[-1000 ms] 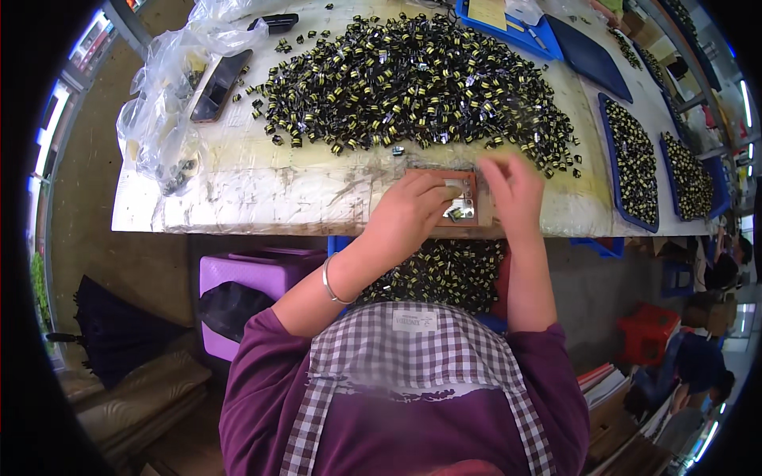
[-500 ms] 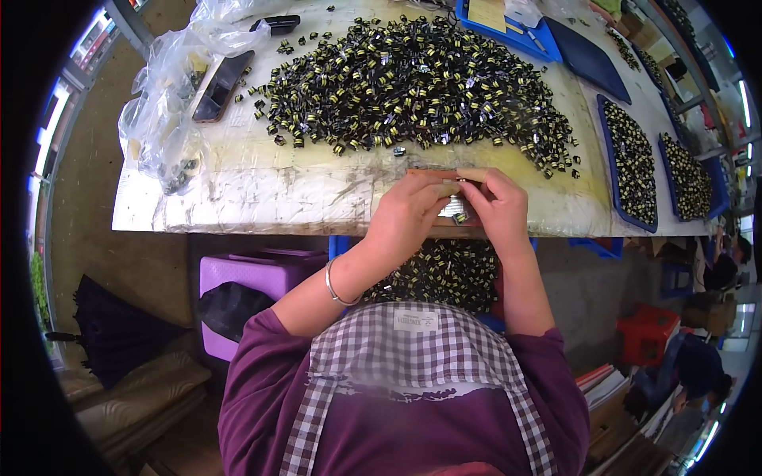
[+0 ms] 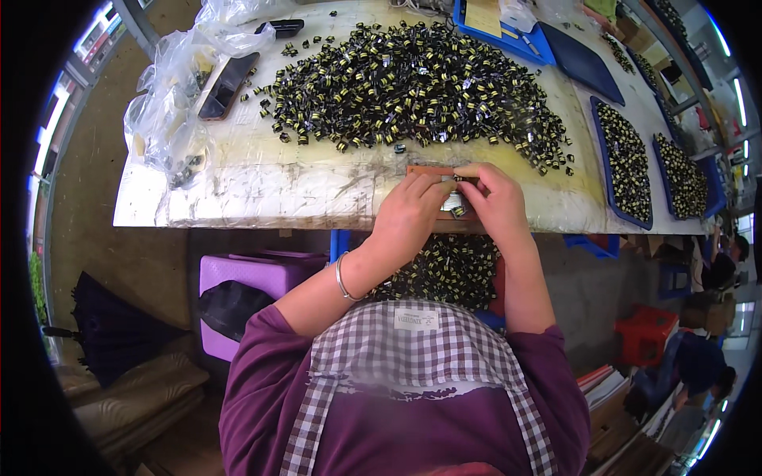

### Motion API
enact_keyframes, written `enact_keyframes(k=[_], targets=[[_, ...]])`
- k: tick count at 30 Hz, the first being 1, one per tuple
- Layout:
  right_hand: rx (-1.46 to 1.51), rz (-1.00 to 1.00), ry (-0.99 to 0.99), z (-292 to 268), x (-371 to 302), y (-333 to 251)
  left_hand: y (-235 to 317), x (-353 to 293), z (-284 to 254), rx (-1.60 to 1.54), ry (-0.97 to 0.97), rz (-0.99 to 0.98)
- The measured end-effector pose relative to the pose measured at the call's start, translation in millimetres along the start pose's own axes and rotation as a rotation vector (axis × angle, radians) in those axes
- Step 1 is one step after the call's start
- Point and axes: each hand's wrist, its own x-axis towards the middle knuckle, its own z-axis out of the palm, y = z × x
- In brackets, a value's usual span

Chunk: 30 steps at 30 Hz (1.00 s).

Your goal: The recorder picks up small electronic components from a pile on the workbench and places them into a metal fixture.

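Observation:
At the table's front edge lies a small orange-brown board (image 3: 429, 170) with a ridged silver plate (image 3: 453, 201) on it. My left hand (image 3: 409, 213) rests over the board's left side, its fingers bent and close together; what lies under them is hidden. On the right, my right hand (image 3: 498, 205) has thumb and forefinger pinched near the left fingertips, with a tiny dark part just visible there. One small black component with a yellow band (image 3: 458, 212) sits on the plate below the fingers. Beyond the board spreads a big heap of such components (image 3: 413, 87).
A phone (image 3: 228, 86) and clear plastic bags (image 3: 163, 119) lie at the left. Blue trays of components (image 3: 625, 163) stand at the right, a blue tray with papers (image 3: 508, 36) at the back. More components (image 3: 452, 274) fill a container below the table edge, by a purple stool (image 3: 218, 278).
The view has shifted slightly. My left fingers have closed up a little over the board, and the right hand stays pinched at nearly the same spot.

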Motion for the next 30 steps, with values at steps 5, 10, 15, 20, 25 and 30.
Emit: enact_keyframes(k=[5,10,15,20,25,30], targets=[[0.190,-0.083,-0.090,3.6,3.3,-4.1,-2.0,8.7,-16.2,-0.156,-0.009,0.006],[0.026,-0.021,-0.253,-2.5,9.9,-16.6,-27.3,29.7,-29.3,0.189,0.123,-0.126],[0.190,0.161,-0.312,-2.1,12.6,-9.4,-35.3,20.8,-25.4,0.087,0.079,-0.179],[0.087,0.054,-0.246,-4.4,10.9,-19.6,-21.0,17.6,-20.6,-0.216,0.093,-0.084],[0.052,0.010,-0.250,-4.5,12.2,-16.4,-15.3,13.0,-29.2,-0.044,-0.024,-0.161],[0.089,0.032,-0.218,-3.1,9.9,-17.7,-16.9,11.3,-26.5,-0.012,-0.018,-0.150]])
